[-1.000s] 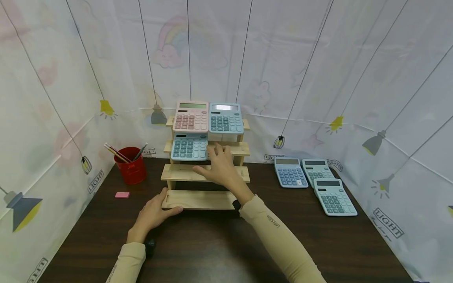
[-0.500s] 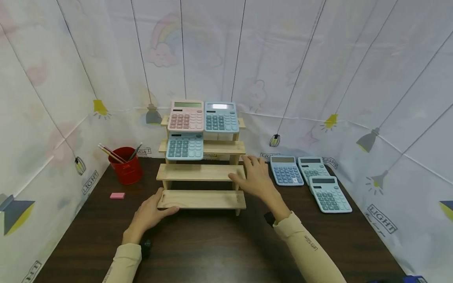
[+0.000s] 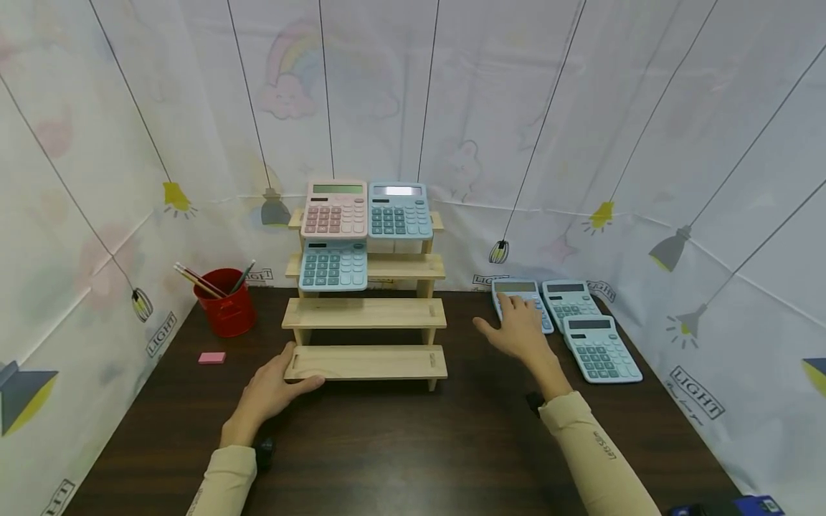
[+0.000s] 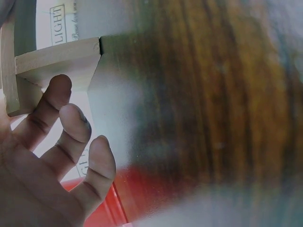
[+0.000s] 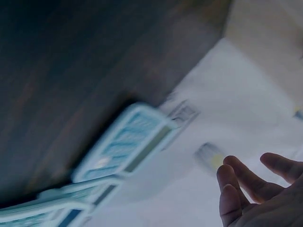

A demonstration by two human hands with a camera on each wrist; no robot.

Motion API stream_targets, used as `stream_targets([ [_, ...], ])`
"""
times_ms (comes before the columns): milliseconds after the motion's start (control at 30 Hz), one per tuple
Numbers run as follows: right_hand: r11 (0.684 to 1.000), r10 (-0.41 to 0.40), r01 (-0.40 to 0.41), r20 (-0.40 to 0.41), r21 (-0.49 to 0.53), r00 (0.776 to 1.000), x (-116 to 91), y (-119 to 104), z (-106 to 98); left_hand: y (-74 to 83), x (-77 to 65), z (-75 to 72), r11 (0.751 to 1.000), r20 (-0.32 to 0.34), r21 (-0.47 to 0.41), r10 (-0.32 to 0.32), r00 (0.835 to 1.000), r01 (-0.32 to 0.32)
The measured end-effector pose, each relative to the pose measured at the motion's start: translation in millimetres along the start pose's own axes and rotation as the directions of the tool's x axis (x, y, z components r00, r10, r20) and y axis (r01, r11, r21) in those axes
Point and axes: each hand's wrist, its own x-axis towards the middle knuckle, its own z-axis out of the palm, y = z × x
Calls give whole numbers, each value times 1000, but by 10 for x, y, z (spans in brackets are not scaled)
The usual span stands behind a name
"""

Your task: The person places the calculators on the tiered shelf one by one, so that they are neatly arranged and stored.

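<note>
My left hand [image 3: 266, 390] rests at the lower left corner of a stepped wooden display rack [image 3: 368, 364], its thumb along the front edge of the bottom step. In the left wrist view its loosely bent fingers [image 4: 75, 125] are beside the rack's end. My right hand [image 3: 521, 333] reaches over a blue calculator [image 3: 516, 287] on the table, with the fingertips covering part of it; contact cannot be made out. Beside that calculator lie two pale teal calculators [image 3: 571, 297], partly overlapping. A pink calculator [image 3: 335, 209] and a blue calculator [image 3: 400, 211] stand on the top step, another blue calculator [image 3: 333, 265] below.
A red bucket [image 3: 226, 312] with several pencils stands left of the rack. In front of it lies a pink eraser [image 3: 211, 357]. Printed cloth walls [image 3: 581, 129] enclose the dark wooden table [image 3: 387, 451]. A blue object [image 3: 755, 506] shows at the lower right edge.
My right hand has moved right and away from the rack's second step, over to the blue calculator on the table. The left hand stays at the rack's corner. The view has shifted slightly.
</note>
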Motion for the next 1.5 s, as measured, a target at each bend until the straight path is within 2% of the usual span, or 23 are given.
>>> stream_targets([
  [300,991,135,-135,17,-10,991,-90,762,8,-3,3,-9,1000,-6,-2,11,1000,-11],
  [467,971,241,-241,48,-8,969,-168,1151,-22,16,-10,-13,1000,6,-6,6,1000,-6],
  [567,945,326,-327,97,-15,940,-211,1355,-51,22,-23,-15,1000,5,-6,1,1000,-1],
  [700,898,436,-438,184,-29,881,-269,1616,-70,30,-28,-17,1000,1,-8,3,1000,-3],
  [800,870,484,-493,242,-26,841,-306,1774,-79,34,-27,-19,1000,-2,-12,8,1000,-8],
  [933,849,506,-528,300,-12,808,-336,1885,-104,35,-32,-23,1000,-7,-9,15,1000,-15],
  [1067,837,517,-547,342,-8,785,-342,1922,-107,26,-31,-18,1000,-13,-6,17,1000,-17],
  [1300,824,536,-566,355,-23,766,-344,1947,-78,18,-19,-8,1000,-10,-9,18,1000,-18],
  [1500,826,530,-562,385,-36,755,-381,1940,-77,20,-12,-8,1000,-17,-11,21,1000,-21],
])
